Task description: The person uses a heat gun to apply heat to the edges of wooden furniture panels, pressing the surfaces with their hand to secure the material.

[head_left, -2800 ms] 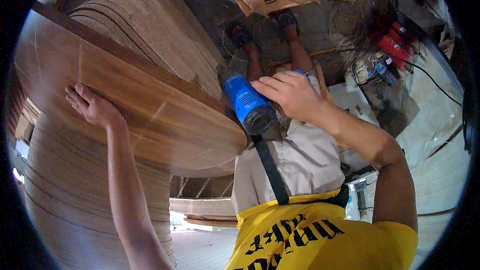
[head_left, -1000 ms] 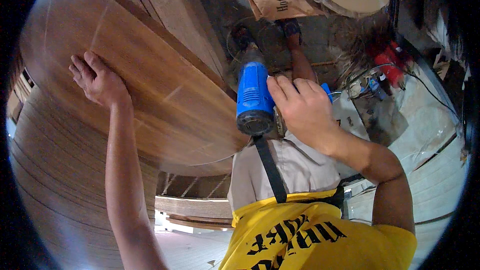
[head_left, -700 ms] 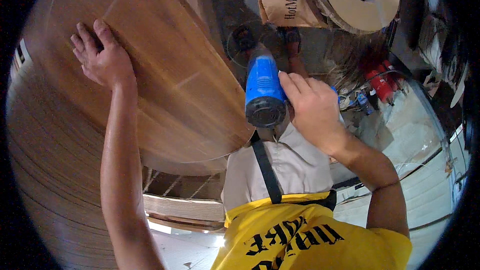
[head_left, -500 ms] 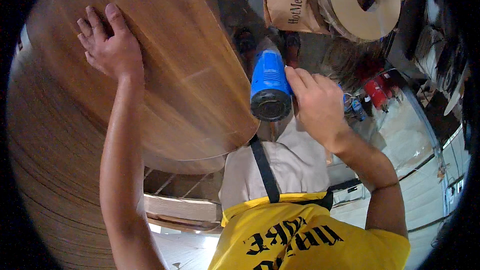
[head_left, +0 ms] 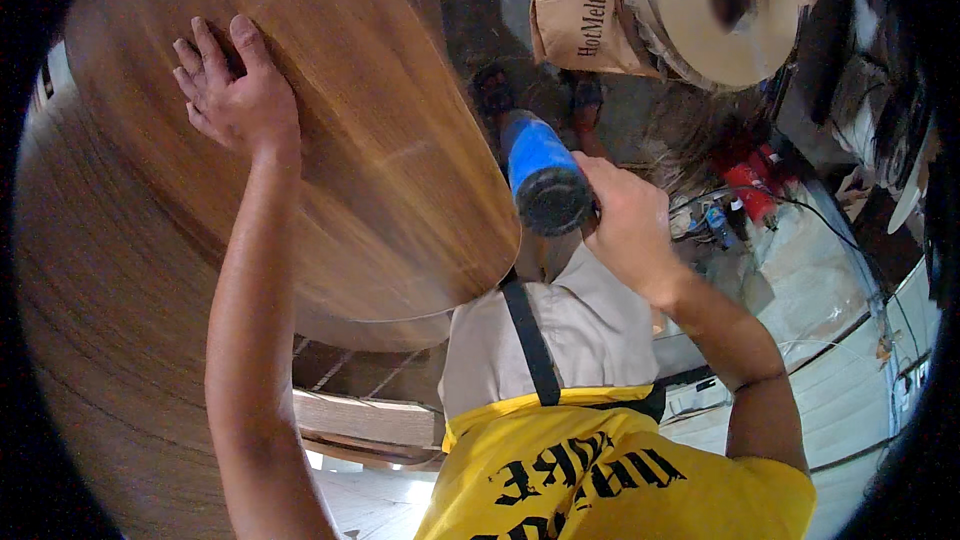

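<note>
My left hand [head_left: 240,90] lies flat with its fingers apart on a broad brown wood-grain panel [head_left: 390,190]. In my right hand [head_left: 630,220] is a blue heat gun [head_left: 540,165] with a black round rear end. My fingers wrap round its handle, which the hand mostly hides. The gun's body points away from me, beside the panel's right edge and apart from it.
Far right, a brown paper sack [head_left: 585,10] stands against a large cream roll [head_left: 690,10] with a hole in its middle. A red cylinder [head_left: 748,190] and a small plastic bottle [head_left: 718,225] lie on the floor at right. A dark cable [head_left: 820,220] runs past them.
The heat gun has tilted and shifted slightly, its rear end moving a little to the right. My left hand appears slightly further right and nearer in the picture, still flat on the panel.
</note>
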A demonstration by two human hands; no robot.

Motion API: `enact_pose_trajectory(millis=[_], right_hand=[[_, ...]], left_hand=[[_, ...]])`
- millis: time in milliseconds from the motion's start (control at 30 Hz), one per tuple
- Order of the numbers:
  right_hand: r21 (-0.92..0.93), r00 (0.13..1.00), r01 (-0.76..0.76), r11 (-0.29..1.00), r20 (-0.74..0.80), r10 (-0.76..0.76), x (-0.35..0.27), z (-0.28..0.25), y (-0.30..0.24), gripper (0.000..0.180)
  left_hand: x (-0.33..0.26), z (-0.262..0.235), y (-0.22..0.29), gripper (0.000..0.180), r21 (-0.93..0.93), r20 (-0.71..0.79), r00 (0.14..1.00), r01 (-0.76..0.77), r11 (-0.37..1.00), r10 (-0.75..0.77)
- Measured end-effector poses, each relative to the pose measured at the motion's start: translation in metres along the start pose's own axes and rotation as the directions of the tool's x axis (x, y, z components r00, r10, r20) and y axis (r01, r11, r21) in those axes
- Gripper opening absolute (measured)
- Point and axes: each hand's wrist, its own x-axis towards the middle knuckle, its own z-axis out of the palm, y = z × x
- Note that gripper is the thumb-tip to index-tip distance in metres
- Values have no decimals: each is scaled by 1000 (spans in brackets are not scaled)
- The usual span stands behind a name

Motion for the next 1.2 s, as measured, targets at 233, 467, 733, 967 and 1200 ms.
enact_pose_trajectory(millis=[233,467,733,967,1200], right_hand=[[-81,998,30,996,-45,-34,-17,15,2,59],[-115,988,38,993,-144,-55,63,-8,-10,60],[-359,978,113,927,-123,-167,78,-31,-38,53],[-400,981,53,915,-149,-121,54,-33,-51,63],[-365,974,76,928,-172,-147,32,-26,-44,69]], left_hand=[[4,5,-8,72,-12,7,1000,-18,1000,18],[15,18,-18,67,-11,-84,990,-113,993,112],[1,-12,26,84,-7,146,948,-286,958,284],[-3,-13,30,81,-63,120,961,-243,968,249],[-2,-11,33,80,-58,89,963,-249,967,254]])
